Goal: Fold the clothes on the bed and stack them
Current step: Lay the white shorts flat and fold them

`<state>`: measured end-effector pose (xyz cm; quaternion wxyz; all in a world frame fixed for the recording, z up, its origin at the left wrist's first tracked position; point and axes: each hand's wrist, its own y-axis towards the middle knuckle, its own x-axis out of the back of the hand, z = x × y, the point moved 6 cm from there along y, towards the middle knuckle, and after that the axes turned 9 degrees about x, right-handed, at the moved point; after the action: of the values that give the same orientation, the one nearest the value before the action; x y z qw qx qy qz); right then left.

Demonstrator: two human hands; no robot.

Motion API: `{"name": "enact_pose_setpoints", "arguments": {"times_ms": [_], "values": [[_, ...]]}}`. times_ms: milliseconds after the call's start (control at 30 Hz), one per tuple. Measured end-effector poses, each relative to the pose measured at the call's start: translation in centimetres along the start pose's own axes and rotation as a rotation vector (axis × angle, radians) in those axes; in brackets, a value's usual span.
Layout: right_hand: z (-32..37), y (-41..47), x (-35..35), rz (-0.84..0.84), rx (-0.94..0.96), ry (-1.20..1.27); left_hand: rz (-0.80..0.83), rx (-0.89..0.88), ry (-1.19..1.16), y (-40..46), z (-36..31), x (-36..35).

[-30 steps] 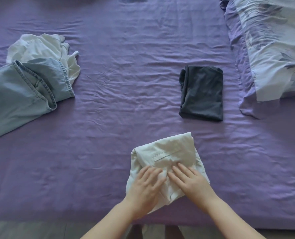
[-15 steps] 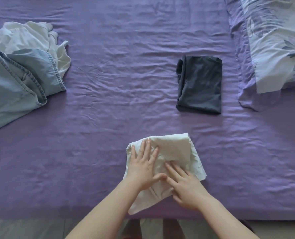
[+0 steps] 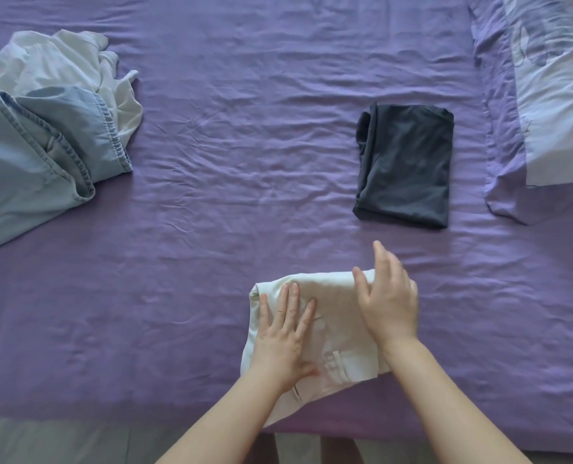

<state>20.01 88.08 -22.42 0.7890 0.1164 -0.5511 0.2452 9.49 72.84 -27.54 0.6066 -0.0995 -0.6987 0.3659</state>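
A folded cream garment (image 3: pixel 332 316) lies at the near edge of a purple bed (image 3: pixel 244 182). The left hand (image 3: pixel 283 339) presses flat on it, fingers spread. The right hand (image 3: pixel 387 303) rests on its far right corner, fingers straight and together. Beyond the cream garment, to the right, sits a folded dark garment (image 3: pixel 405 165); far to the left lie unfolded jeans (image 3: pixel 27 162) and a white shirt (image 3: pixel 60 68).

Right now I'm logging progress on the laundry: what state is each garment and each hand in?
Cream garment: folded small, at the bed's near edge, under both hands.
Left hand: flat, fingers straight, pressing it.
Right hand: open, at its far right corner.
Black garment: folded, lying alone.
Denim garment: unfolded, crumpled.
White garment: unfolded, bunched, partly under the denim.
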Motion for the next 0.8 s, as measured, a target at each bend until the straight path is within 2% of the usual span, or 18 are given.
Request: {"name": "enact_pose_setpoints", "arguments": {"times_ms": [67, 100, 300, 367, 500, 600, 667, 800], "values": [[-1.0, 0.6, -0.7, 0.212, -0.111, -0.038, -0.038, -0.022, 0.048, 0.1, -0.4, 0.2], [-1.1, 0.7, -1.0, 0.263, -0.125, -0.047, -0.058, -0.029, 0.061, 0.2, -0.5, 0.3], [-1.2, 1.6, -1.4, 0.331, -0.26, 0.044, -0.02, -0.127, 0.136, 0.7, -1.3, 0.3], [-1.4, 1.6, -1.3, 0.282, -0.286, 0.188, -0.039, -0.141, 0.165, 0.9, -1.5, 0.4], [-2.5, 2.3, -1.6, 0.075, -0.285, 0.495, -0.026, -0.204, 0.124, 1.4, -2.1, 0.3], [-3.4, 2.4, -2.4, -0.016, -0.256, 0.553, -0.007, -0.248, 0.116, 1.9, -2.4, 0.0], [-3.1, 2.2, -3.1, -0.02, -0.179, 0.5, -0.002, -0.266, 0.148, 2.3, -2.5, -0.1], [-0.6, 0.1, -4.1, -0.021, 0.159, -0.061, -0.011, -0.269, 0.163, 2.5, -2.4, 0.1]]}}
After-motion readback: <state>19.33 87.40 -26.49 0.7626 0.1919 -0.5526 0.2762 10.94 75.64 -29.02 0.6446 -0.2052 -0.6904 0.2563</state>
